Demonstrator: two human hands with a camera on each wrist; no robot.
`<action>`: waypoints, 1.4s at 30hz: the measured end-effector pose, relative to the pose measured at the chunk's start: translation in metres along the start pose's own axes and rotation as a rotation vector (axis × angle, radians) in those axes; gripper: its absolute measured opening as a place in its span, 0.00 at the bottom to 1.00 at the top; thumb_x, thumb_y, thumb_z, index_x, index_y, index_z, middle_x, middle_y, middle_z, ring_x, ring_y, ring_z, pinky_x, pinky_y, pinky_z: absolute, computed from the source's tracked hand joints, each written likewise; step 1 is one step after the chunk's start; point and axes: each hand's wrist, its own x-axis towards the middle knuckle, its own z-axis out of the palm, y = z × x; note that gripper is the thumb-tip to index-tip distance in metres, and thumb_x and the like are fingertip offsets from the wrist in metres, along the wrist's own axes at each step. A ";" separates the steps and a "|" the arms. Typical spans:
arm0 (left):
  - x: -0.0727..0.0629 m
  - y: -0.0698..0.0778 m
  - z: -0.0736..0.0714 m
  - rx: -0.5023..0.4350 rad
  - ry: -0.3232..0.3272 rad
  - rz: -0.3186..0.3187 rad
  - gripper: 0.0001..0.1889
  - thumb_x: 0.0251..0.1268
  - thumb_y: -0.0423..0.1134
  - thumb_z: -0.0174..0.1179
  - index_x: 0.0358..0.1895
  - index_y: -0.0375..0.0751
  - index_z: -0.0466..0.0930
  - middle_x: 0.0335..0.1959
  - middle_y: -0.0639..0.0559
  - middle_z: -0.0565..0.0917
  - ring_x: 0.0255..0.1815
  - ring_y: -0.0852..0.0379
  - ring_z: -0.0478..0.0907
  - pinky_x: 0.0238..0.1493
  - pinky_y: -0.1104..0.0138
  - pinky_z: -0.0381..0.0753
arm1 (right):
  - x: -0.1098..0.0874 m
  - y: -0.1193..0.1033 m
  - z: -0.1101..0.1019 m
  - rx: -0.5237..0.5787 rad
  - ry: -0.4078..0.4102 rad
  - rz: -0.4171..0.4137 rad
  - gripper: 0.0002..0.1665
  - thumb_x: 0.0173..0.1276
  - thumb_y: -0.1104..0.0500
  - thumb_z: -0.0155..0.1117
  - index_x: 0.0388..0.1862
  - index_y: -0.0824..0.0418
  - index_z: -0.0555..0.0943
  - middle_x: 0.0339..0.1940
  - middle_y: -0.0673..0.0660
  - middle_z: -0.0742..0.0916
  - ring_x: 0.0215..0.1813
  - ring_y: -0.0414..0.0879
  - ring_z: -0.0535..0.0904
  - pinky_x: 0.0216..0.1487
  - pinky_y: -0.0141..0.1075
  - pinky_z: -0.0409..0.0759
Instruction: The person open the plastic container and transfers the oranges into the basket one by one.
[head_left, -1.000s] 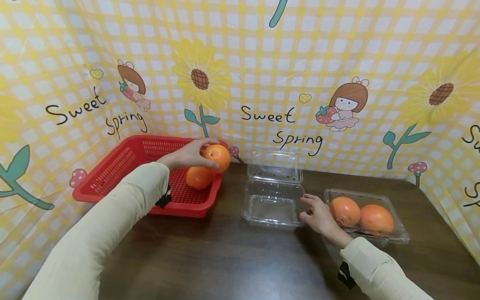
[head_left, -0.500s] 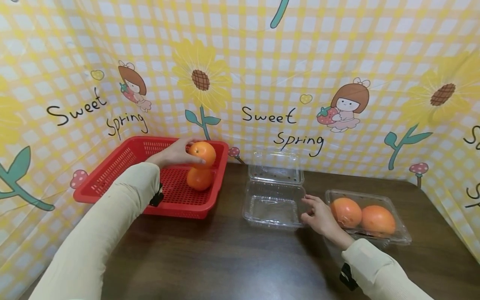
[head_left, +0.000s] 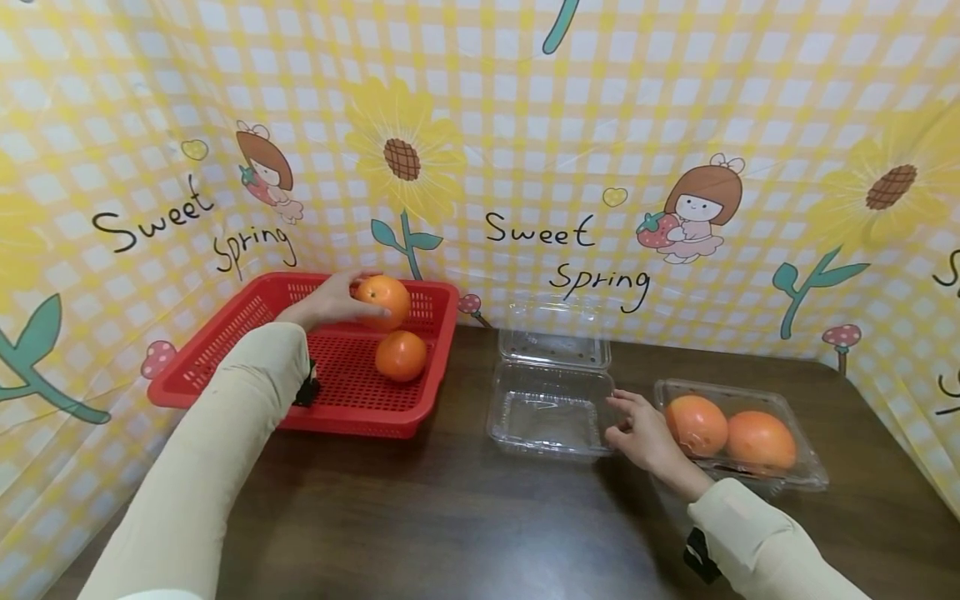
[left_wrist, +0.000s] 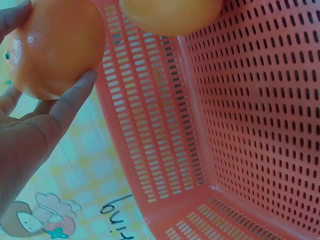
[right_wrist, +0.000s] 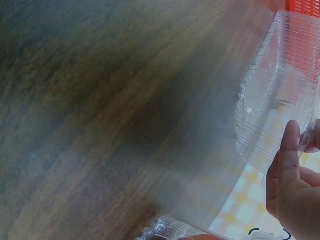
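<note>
One orange (head_left: 386,298) at 9 o'clock in the left hand (head_left: 328,302), thumb and fingers curled round it, over the red basket (head_left: 367,421). Second orange (head_left: 402,357) on basket floor, 8 o'clock. Right hand (head_left: 641,433) pinches the edge of the open clamshell (head_left: 551,412), 5 o'clock, its lid (head_left: 555,346) tilted up at the far side. Filled clamshell (head_left: 808,454) at 4 o'clock, two more oranges (head_left: 696,425) inside; right wrist overlaps its 8 o'clock corner. Left sleeve (head_left: 217,433) crosses the basket's near-left; basket wall lies between held orange and open clamshell. Basket: slotted plastic, rectangular. Clamshells: clear, ribbed. Oranges: round, glossy. Wood-grain counter (head_left: 450,517), checked sunflower cloth (head_left: 510,125) behind. Versus a second ago: held orange shifted toward 9 o'clock, second orange now uncovered; right hand about same.
</note>
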 end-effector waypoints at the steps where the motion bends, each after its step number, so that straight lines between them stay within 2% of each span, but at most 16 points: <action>1: 0.000 -0.002 -0.001 0.006 0.006 -0.010 0.42 0.50 0.45 0.64 0.66 0.35 0.52 0.57 0.35 0.64 0.53 0.43 0.64 0.51 0.54 0.65 | 0.000 0.000 0.000 -0.001 0.000 0.000 0.26 0.47 0.72 0.57 0.49 0.78 0.72 0.55 0.71 0.71 0.32 0.49 0.80 0.25 0.29 0.73; 7: -0.003 -0.010 -0.005 0.010 0.020 -0.035 0.41 0.51 0.44 0.64 0.66 0.35 0.52 0.57 0.33 0.62 0.54 0.41 0.62 0.51 0.53 0.65 | -0.001 0.000 0.000 -0.015 0.006 -0.012 0.26 0.47 0.72 0.57 0.49 0.78 0.72 0.54 0.71 0.72 0.32 0.49 0.79 0.27 0.31 0.74; 16: -0.006 -0.019 -0.008 -0.007 0.020 -0.116 0.40 0.49 0.40 0.65 0.64 0.33 0.53 0.59 0.30 0.58 0.56 0.37 0.60 0.52 0.51 0.64 | -0.001 0.000 0.000 -0.008 0.008 -0.012 0.25 0.47 0.73 0.57 0.49 0.78 0.72 0.54 0.71 0.72 0.32 0.48 0.79 0.26 0.30 0.74; 23: -0.006 -0.025 -0.009 -0.024 -0.015 -0.136 0.40 0.50 0.37 0.64 0.64 0.32 0.51 0.58 0.29 0.56 0.53 0.38 0.62 0.45 0.56 0.71 | -0.001 -0.001 -0.001 -0.005 0.005 -0.009 0.25 0.47 0.73 0.57 0.49 0.78 0.72 0.55 0.71 0.72 0.32 0.49 0.80 0.26 0.30 0.74; 28: -0.006 -0.027 -0.008 -0.012 -0.053 -0.151 0.38 0.50 0.37 0.63 0.62 0.30 0.51 0.57 0.28 0.58 0.51 0.39 0.64 0.43 0.56 0.72 | -0.002 -0.001 -0.001 -0.006 0.004 -0.005 0.25 0.47 0.73 0.57 0.49 0.78 0.72 0.55 0.71 0.71 0.32 0.50 0.80 0.26 0.31 0.74; 34: -0.006 -0.030 -0.008 0.028 -0.098 -0.136 0.37 0.50 0.35 0.62 0.61 0.28 0.52 0.55 0.27 0.60 0.49 0.39 0.65 0.44 0.56 0.70 | -0.001 -0.002 0.000 -0.016 0.009 -0.009 0.25 0.47 0.72 0.57 0.48 0.78 0.72 0.54 0.71 0.72 0.32 0.50 0.80 0.27 0.31 0.75; 42: -0.005 -0.031 -0.007 0.013 -0.130 -0.148 0.35 0.50 0.34 0.62 0.61 0.29 0.53 0.56 0.28 0.58 0.50 0.39 0.63 0.44 0.57 0.69 | -0.001 -0.001 -0.001 -0.012 0.011 -0.012 0.26 0.46 0.72 0.57 0.48 0.78 0.72 0.54 0.71 0.72 0.32 0.50 0.80 0.27 0.31 0.75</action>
